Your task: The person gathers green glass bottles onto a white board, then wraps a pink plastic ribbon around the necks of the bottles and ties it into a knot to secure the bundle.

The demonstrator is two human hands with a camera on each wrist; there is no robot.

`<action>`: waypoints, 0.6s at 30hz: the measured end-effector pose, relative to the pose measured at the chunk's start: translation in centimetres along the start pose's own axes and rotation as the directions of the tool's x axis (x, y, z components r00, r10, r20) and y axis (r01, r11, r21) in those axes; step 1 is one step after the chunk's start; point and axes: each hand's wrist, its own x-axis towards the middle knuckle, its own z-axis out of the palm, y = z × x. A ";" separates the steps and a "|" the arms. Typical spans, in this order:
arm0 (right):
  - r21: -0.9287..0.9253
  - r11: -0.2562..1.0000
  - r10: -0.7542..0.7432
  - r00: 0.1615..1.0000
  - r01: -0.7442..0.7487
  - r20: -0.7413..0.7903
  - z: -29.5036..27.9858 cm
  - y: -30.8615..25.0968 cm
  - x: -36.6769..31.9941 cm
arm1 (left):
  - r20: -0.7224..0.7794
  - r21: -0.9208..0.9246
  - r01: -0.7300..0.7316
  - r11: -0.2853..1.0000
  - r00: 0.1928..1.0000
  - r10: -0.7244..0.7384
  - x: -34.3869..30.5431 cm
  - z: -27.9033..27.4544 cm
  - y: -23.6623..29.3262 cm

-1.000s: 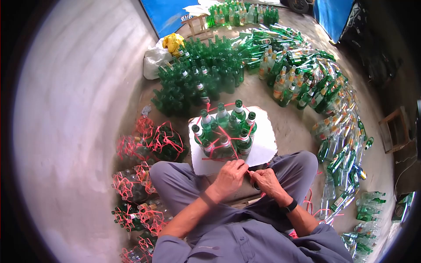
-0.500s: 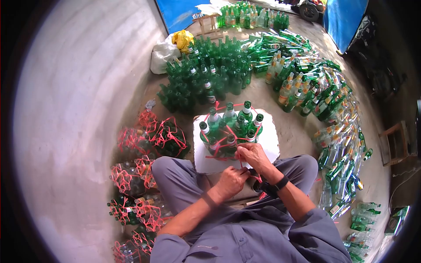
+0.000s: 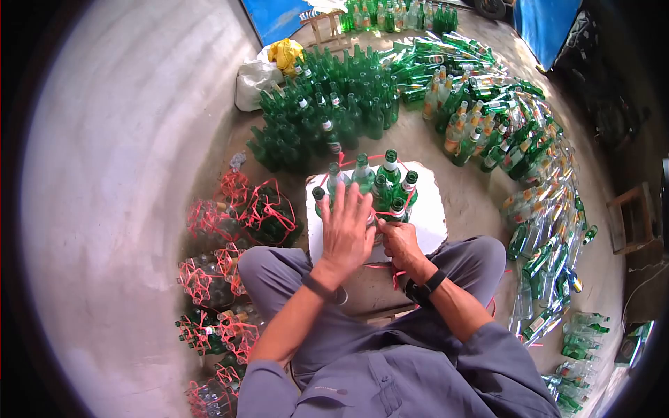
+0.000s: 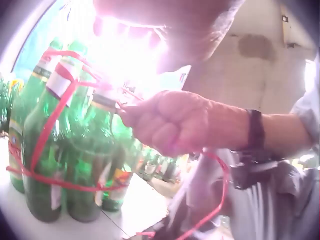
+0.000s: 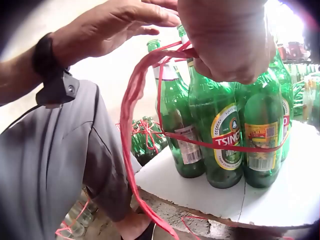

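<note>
Green bottles (image 3: 389,167) (image 5: 220,135) stand in a cluster on a white board (image 3: 428,230), with red strap (image 4: 47,135) (image 5: 225,146) running round their sides and across their necks. My left hand (image 3: 345,230) (image 5: 107,25) lies over the near left bottles, fingers extended and spread. Beside it, my right hand (image 3: 405,247) (image 4: 172,122) has curled fingers that pinch the red strap at a near bottle's neck. A loose length of strap (image 5: 131,120) hangs down from the right hand. The left fingertips' contact with the bottles is unclear.
Upright green bottles (image 3: 334,97) crowd the floor beyond the board. Lying bottles (image 3: 536,244) pile along the right. Strapped bundles (image 3: 268,216) stand at the left, near my knee. A wooden frame (image 3: 631,216) is at the far right.
My left hand has moved from near my lap up over the bottles, and its fingers have straightened. My right hand, which rose to the bottles, remains there pinching the strap.
</note>
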 end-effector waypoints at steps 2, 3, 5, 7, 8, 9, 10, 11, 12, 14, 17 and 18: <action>-0.002 1.000 -0.006 1.000 0.006 0.014 -0.5 0.1 0.2 | 0.031 0.127 0.099 0.987 0.994 -0.104 0.5 1.9 -1.0; 0.003 1.000 -0.004 1.000 0.004 0.007 -0.7 -0.1 0.1 | 0.037 0.123 0.094 0.988 0.994 -0.099 0.7 2.2 -0.9; -0.023 0.999 -0.042 0.998 0.043 0.046 -0.9 -0.2 0.1 | 0.006 0.171 0.110 0.979 0.994 -0.113 0.6 2.7 -0.6; -0.054 0.994 -0.096 0.994 0.099 0.051 -1.0 0.3 0.5 | 0.006 0.188 0.120 0.975 0.992 -0.123 0.6 3.1 -0.9; -0.087 0.983 -0.159 0.985 0.164 0.066 -1.2 0.8 0.7 | 0.007 0.182 0.109 0.977 0.994 -0.112 0.6 3.3 -1.1; -0.087 0.984 -0.150 0.987 0.155 0.064 -1.6 2.4 1.7 | 0.005 0.176 0.098 0.979 0.995 -0.100 0.5 3.4 -1.2; -0.151 0.936 -0.302 0.947 0.316 0.113 -2.1 4.6 3.2 | 0.000 0.171 0.089 0.981 0.996 -0.091 0.5 3.3 -1.2; -0.206 0.855 -0.448 0.878 0.476 0.170 -2.4 5.8 4.0 | -0.001 0.172 0.085 0.981 0.996 -0.086 0.6 3.1 -1.2; -0.203 0.852 -0.455 0.874 0.483 0.170 -2.4 5.5 3.5 | 0.026 0.166 0.072 0.983 0.997 -0.077 0.7 2.9 -1.3; -0.528 0.077 -0.860 0.324 0.845 0.394 -2.5 5.1 2.5 | 0.048 0.165 0.059 0.985 0.997 -0.068 1.0 2.6 -1.4; -0.273 0.669 -0.638 0.723 0.691 0.264 -4.0 4.8 2.3 | 0.044 0.149 0.048 0.988 0.998 -0.055 0.7 2.6 -0.9; -0.322 0.622 -0.668 0.699 0.713 0.256 -3.7 4.2 2.2 | 0.043 0.140 0.059 0.988 0.997 -0.066 0.9 2.4 -0.7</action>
